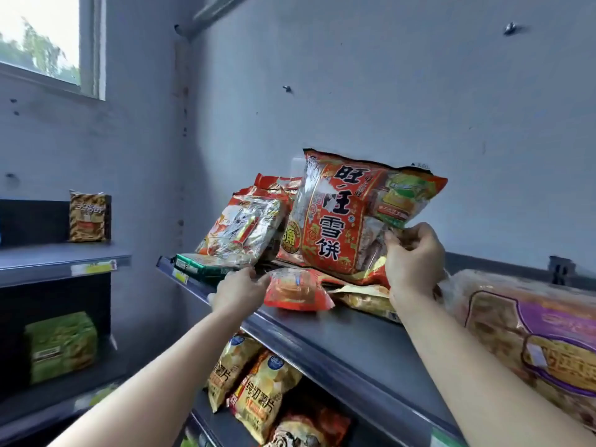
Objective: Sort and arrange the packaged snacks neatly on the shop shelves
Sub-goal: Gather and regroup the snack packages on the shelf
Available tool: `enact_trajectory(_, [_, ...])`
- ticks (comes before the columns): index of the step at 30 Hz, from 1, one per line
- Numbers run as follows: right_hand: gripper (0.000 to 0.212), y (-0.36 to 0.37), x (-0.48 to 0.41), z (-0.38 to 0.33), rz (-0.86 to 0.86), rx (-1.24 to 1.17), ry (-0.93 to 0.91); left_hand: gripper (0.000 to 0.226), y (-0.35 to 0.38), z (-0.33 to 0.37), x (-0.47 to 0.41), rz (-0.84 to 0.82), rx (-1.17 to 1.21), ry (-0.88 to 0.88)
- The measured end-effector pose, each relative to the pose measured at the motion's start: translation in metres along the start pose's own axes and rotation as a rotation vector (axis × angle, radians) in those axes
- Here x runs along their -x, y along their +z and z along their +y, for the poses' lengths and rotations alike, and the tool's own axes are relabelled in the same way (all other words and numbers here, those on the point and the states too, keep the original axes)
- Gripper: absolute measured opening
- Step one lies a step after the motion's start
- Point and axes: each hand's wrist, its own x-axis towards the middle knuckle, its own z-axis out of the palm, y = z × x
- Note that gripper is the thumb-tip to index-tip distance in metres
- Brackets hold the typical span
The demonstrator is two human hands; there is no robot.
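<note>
Fingers (425,235) and thumb of the right hand (414,256) pinch the lower right edge of a large red rice-cracker bag (348,214), which is tilted with its top leaning toward the far wall (371,91). Its lower edge is down among the heap of packets on the top shelf (338,343).

The left hand (240,290) reaches in from the near left, with its fingers bent at the left end of a small red packet (295,293) that lies on the shelf below the big bag. Whether it grips the packet or only touches it, I cannot tell.

Just left of the big bag, a red-and-silver bag (245,227) leans on a flat green packet (200,264) at the shelf's left end. Another red bag (277,183) shows behind them. A golden packet (364,298) lies under the big bag's right part, near the right wrist.

On the same shelf, at the near right, lies a bulky clear pack with a purple label (532,333). The shelf below holds yellow chip bags (258,391).

On a separate shelf unit to the far left, a brown-and-gold packet (88,217) stands upright on the upper level and a green pack (61,346) sits lower down. A window (38,37) is at the upper left.
</note>
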Motion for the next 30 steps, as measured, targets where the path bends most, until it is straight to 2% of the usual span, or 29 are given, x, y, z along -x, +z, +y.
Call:
enact_trajectory(4, [0.017, 0.022, -0.009, 0.017, 0.078, 0.099, -0.039, 0.067, 0.023, 0.006, -0.028, -0.087, -0.284, 0.058])
enact_trajectory(7, [0.019, 0.039, -0.015, 0.029, 0.127, 0.139, -0.044, 0.052, 0.035, 0.006, -0.046, -0.12, -0.275, 0.144])
enact_trajectory(10, [0.019, 0.053, -0.021, 0.038, 0.155, 0.17, -0.037, 0.026, 0.037, 0.006, -0.063, -0.171, 0.088, 0.118])
enact_trajectory(12, [0.018, 0.066, -0.022, 0.043, 0.167, 0.195, -0.038, 0.014, 0.029, 0.0, -0.075, -0.124, 0.341, 0.052])
enact_trajectory(18, [0.017, 0.098, -0.013, 0.068, 0.083, 0.304, 0.034, 0.026, -0.005, -0.02, -0.086, 0.148, 0.687, 0.061])
enact_trajectory(23, [0.013, 0.122, 0.001, 0.082, -0.042, 0.333, 0.159, 0.034, -0.021, -0.034, -0.085, 0.3, 0.926, 0.207])
enact_trajectory(25, [0.006, 0.127, 0.004, 0.082, -0.156, 0.376, 0.216, 0.037, -0.024, -0.036, -0.084, 0.274, 0.986, 0.242])
enact_trajectory(27, [0.016, 0.13, 0.009, 0.079, -0.265, 0.381, 0.302, 0.039, -0.024, -0.036, -0.081, 0.217, 1.011, 0.283])
enact_trajectory(30, [0.03, 0.127, 0.024, 0.064, -0.211, 0.241, 0.318, 0.037, -0.02, -0.034, -0.076, 0.063, 1.019, 0.303])
